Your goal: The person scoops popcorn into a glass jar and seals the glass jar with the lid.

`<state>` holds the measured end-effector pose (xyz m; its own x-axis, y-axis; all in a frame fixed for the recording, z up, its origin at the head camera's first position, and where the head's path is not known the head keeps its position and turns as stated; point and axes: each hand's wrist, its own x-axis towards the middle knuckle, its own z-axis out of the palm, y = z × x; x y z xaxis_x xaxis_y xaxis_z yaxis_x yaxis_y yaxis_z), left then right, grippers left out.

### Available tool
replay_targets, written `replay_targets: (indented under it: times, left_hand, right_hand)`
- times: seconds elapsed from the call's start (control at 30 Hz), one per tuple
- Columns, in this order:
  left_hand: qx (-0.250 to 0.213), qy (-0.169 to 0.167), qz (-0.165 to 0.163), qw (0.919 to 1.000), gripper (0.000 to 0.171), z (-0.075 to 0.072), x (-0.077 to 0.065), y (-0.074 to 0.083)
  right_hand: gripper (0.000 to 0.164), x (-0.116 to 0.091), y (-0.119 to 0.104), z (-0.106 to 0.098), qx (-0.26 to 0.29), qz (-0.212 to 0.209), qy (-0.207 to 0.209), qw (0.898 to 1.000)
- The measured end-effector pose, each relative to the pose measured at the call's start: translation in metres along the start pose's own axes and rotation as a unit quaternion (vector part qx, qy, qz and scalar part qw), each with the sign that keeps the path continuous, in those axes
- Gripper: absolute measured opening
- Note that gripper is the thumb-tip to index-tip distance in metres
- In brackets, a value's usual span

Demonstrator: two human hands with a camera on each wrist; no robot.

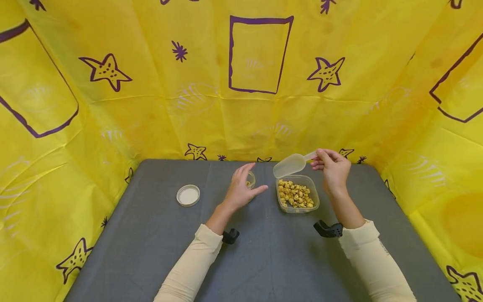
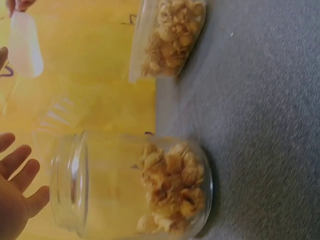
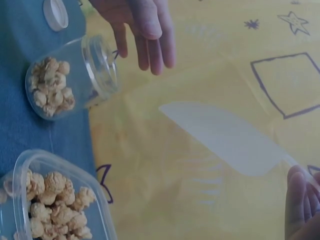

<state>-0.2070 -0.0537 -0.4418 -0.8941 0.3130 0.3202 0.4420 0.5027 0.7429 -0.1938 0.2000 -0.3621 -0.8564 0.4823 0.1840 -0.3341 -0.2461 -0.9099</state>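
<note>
My right hand (image 1: 335, 171) pinches the handle of a translucent plastic scoop (image 1: 289, 165), its bowl held above a clear plastic tub (image 1: 316, 202) of caramel popcorn (image 1: 295, 194). The scoop's bowl (image 3: 220, 137) looks bare in the right wrist view. My left hand (image 1: 241, 188) hovers by the mouth of a glass jar (image 2: 75, 185), fingers spread and thumb apart, gripping nothing. Popcorn (image 2: 172, 187) fills the lower part of the jar, which stands upright and lidless. From the head view the left hand covers most of the jar.
A white round lid (image 1: 188, 195) lies on the grey table (image 1: 151, 251) left of the jar. Yellow cloth (image 1: 260, 121) with purple drawings hangs behind the table and at both sides. Each wrist wears a black camera mount (image 1: 328, 229).
</note>
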Motion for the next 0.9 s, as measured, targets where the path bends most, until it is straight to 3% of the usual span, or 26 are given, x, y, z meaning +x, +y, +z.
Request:
replay_targets:
  times: [0.23, 0.47, 0.7, 0.9]
  left_hand:
    - [0.003, -0.017, 0.01, 0.9998, 0.08, 0.012, -0.002, 0.004]
    - [-0.038, -0.023, 0.021, 0.9988, 0.077, 0.02, -0.003, 0.013]
    - [-0.037, -0.039, 0.01, 0.9985, 0.078, 0.027, -0.003, 0.02]
    - [-0.045, -0.057, 0.01, 0.9973, 0.078, 0.035, -0.004, 0.021]
  right_hand:
    - [0.007, 0.003, 0.003, -0.011, 0.002, -0.003, 0.012, 1.0]
    - [0.008, 0.006, 0.004, -0.02, 0.01, -0.01, 0.024, 1.0]
    - [0.008, 0.011, 0.001, -0.029, 0.018, -0.027, 0.032, 0.999]
    - [0.007, 0.013, 0.0, -0.037, 0.012, -0.015, 0.045, 0.999]
